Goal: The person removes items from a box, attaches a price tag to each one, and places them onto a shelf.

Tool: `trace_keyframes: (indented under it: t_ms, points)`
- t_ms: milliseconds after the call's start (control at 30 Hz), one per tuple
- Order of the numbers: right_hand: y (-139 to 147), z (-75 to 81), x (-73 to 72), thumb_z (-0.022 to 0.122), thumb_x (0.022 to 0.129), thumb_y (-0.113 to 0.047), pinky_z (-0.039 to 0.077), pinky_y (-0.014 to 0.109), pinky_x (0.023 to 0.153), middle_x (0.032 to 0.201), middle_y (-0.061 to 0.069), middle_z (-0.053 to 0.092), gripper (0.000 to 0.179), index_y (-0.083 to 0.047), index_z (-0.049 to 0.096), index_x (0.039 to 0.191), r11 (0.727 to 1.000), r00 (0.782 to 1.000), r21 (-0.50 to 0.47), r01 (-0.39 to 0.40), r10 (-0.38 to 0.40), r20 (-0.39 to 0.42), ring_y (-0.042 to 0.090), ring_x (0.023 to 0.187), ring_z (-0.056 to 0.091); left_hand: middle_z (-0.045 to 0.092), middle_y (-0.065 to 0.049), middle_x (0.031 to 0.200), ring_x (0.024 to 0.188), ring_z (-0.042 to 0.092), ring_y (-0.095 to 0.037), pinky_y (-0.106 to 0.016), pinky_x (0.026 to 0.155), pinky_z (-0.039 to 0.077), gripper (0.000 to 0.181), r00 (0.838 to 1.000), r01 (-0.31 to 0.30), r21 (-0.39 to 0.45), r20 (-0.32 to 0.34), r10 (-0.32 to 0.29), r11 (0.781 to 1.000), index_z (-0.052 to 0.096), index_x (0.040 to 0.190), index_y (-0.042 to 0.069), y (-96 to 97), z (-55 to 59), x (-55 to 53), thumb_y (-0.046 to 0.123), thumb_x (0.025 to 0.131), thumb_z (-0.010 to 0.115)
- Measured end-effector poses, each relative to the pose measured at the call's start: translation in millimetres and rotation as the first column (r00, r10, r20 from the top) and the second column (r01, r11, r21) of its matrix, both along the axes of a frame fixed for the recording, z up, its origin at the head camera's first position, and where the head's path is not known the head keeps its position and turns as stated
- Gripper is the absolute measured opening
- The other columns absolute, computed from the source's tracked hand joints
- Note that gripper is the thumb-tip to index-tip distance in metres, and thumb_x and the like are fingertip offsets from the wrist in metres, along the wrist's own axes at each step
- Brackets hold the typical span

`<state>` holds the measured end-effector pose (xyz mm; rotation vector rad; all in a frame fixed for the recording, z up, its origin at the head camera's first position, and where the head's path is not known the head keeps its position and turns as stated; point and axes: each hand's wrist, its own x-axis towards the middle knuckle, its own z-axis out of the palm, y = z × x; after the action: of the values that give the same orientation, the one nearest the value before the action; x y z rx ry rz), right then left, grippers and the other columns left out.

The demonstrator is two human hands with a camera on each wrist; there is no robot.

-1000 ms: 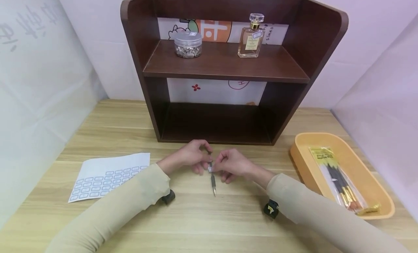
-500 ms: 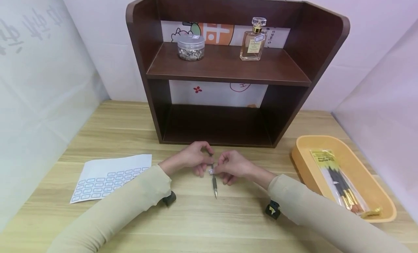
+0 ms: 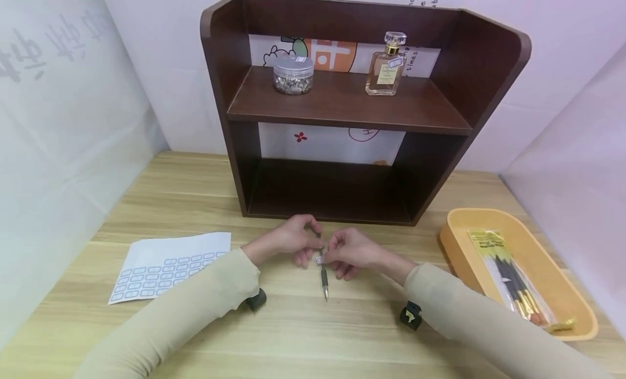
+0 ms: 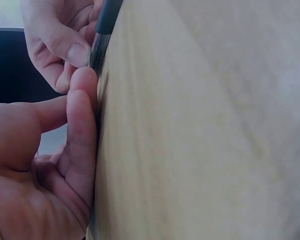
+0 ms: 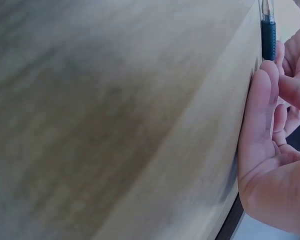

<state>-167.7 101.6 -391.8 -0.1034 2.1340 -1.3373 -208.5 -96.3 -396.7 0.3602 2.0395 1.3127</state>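
A pen (image 3: 325, 284) with a dark grip and silver tip lies on the wooden table, its tip toward the person. My left hand (image 3: 295, 239) holds the pen's far part between thumb and fingers, hiding much of it. Just to the right, my right hand (image 3: 354, 251) pinches a small white label sticker (image 3: 320, 259) with a blue frame, which lies across the pen's barrel. Both hands' fingertips nearly meet at the pen in the left wrist view, where the dark grip (image 4: 109, 17) shows above them. The silver tip (image 5: 268, 7) points up in the right wrist view.
A sheet of labels (image 3: 176, 246) lies to the left. Behind the hands stands a brown two-level shelf (image 3: 342, 110) bearing a clear jar (image 3: 293, 77) and a perfume bottle (image 3: 386, 69). An orange tray (image 3: 543, 259) at right holds packaged brushes (image 3: 511, 281).
The head view has shifted slightly, so the scene sits lower and further right. The label sticker has turned a little at the pen; both hands stay in nearly the same place.
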Motion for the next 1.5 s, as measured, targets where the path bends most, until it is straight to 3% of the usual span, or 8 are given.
trace_keyframes:
  t_ms: [367,500,700,800,933,1233,1333,1500]
  points:
    - [10.5,12.3,1.9,0.074,0.092,-0.022,0.058,0.035,0.055,0.078,0.012,0.066,0.025,-0.004,0.058,0.092,0.998,0.997,-0.029,-0.061,0.059,-0.039,0.022,0.06,0.066,0.072,-0.012,0.091,0.058,0.067,-0.025,-0.032,0.048,0.052,0.033,0.998,-0.057,-0.02,-0.038,0.056,0.998,0.054,0.125,0.007,-5.6,21.1,0.5,0.022,0.098,0.066]
    - [22.7,30.2,3.5,0.069,0.096,-0.019,0.06,0.047,0.065,0.087,0.02,0.067,0.022,0.0,0.059,0.098,0.992,0.997,-0.119,-0.049,0.042,-0.064,0.029,0.071,0.067,0.067,-0.016,0.114,0.083,0.071,-0.029,-0.041,0.061,0.059,0.041,0.984,-0.153,0.101,0.105,0.142,0.983,0.052,0.131,0.007,-11.4,25.5,4.8,0.026,0.098,0.066]
    - [54.3,76.1,9.2,0.069,0.096,-0.016,0.059,0.055,0.072,0.102,0.026,0.066,0.023,-0.001,0.06,0.111,0.974,0.962,-0.225,0.043,-0.1,-0.253,0.039,0.084,0.068,0.051,-0.024,0.137,0.109,0.065,-0.037,-0.053,0.079,0.058,0.048,0.91,-0.323,0.237,0.344,0.232,0.916,0.044,0.139,0.002,-17.9,25.4,10.5,0.026,0.101,0.061]
    - [76.0,98.9,12.5,0.07,0.096,-0.014,0.061,0.046,0.067,0.102,0.018,0.069,0.02,-0.003,0.06,0.11,0.949,0.903,-0.293,0.114,-0.222,-0.368,0.03,0.081,0.07,0.05,-0.025,0.14,0.11,0.065,-0.038,-0.052,0.081,0.058,0.049,0.898,-0.349,0.233,0.362,0.252,0.908,0.044,0.139,0.001,-19.8,24.9,10.9,0.026,0.102,0.061]
    - [104.2,122.4,13.9,0.071,0.093,-0.007,0.06,0.039,0.062,0.097,0.009,0.071,0.019,-0.002,0.061,0.109,0.866,0.79,-0.46,0.195,-0.417,-0.45,0.02,0.076,0.071,0.052,-0.024,0.139,0.11,0.066,-0.036,-0.05,0.082,0.058,0.051,0.913,-0.304,0.2,0.341,0.225,0.931,0.043,0.141,-0.001,-21.0,23.6,11.2,0.028,0.102,0.06]
    - [156.2,151.5,-4.5,0.077,0.085,0.004,0.059,0.033,0.058,0.098,0.014,0.066,0.033,0.003,0.062,0.114,0.557,0.502,-0.79,0.257,-0.775,-0.383,0.021,0.073,0.07,0.063,-0.02,0.125,0.1,0.07,-0.033,-0.047,0.081,0.059,0.053,0.944,-0.214,0.12,0.28,0.174,0.969,0.047,0.14,-0.002,-16.6,20.4,10.7,0.025,0.099,0.066]
    - [168.6,159.1,-11.2,0.081,0.084,-0.005,0.058,0.029,0.06,0.109,0.011,0.063,0.047,-0.006,0.061,0.126,0.592,0.472,-0.724,0.353,-0.781,-0.408,0.018,0.082,0.07,0.065,-0.02,0.12,0.095,0.071,-0.032,-0.044,0.079,0.06,0.048,0.957,-0.186,0.083,0.243,0.161,0.979,0.052,0.135,-0.004,-12.5,21.8,9.6,0.022,0.098,0.067]
    - [177.5,169.6,-24.7,0.073,0.093,-0.022,0.056,0.022,0.067,0.134,0.005,0.051,0.063,-0.028,0.045,0.149,0.78,0.568,-0.432,0.452,-0.626,-0.534,0.014,0.104,0.063,0.068,-0.017,0.11,0.088,0.072,-0.029,-0.041,0.076,0.06,0.037,0.972,-0.135,0.003,0.195,0.131,0.991,0.062,0.126,-0.004,-6.6,25.6,7.4,0.02,0.098,0.067]
